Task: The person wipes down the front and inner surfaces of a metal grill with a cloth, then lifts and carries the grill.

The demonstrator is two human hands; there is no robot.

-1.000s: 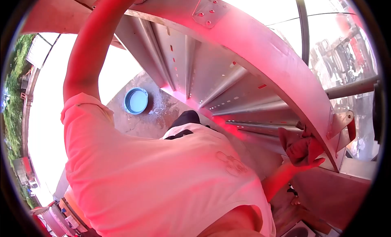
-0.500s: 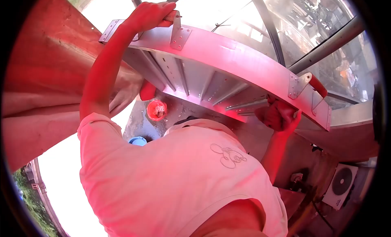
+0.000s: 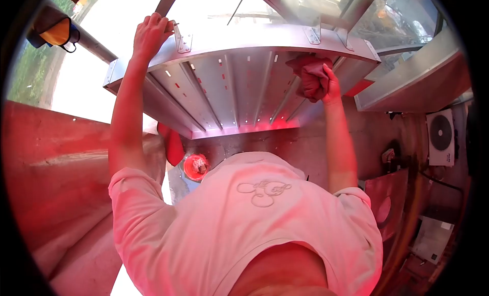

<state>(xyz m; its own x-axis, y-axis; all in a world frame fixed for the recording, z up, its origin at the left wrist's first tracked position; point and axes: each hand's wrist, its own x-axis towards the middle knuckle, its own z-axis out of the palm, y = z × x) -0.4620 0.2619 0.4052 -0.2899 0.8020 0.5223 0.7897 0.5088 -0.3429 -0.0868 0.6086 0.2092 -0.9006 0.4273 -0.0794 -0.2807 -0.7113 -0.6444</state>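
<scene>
A large ribbed metal panel (image 3: 239, 82) with rows of slots and a deep smooth rim stands upright in front of me. At its top left edge, my left hand (image 3: 151, 37) is wrapped around a handle beside a riveted bracket (image 3: 184, 43). My right hand (image 3: 332, 87) grips a bunched dark red cloth (image 3: 309, 78), which lies against the panel's ribbed face near the upper right. A second bracket (image 3: 313, 36) is fixed on the rim above the cloth.
A red bucket (image 3: 196, 166) with something pale inside stands on the floor below. Red sheeting (image 3: 66, 158) hangs at left. An outdoor fan unit (image 3: 441, 138) and a metal box (image 3: 432, 239) are at right. Dark frame bars and glass lie beyond the panel.
My right hand and the cloth have moved up and left in view, onto the ribbed face. The panel appears more level and faces me more. My left hand keeps its hold.
</scene>
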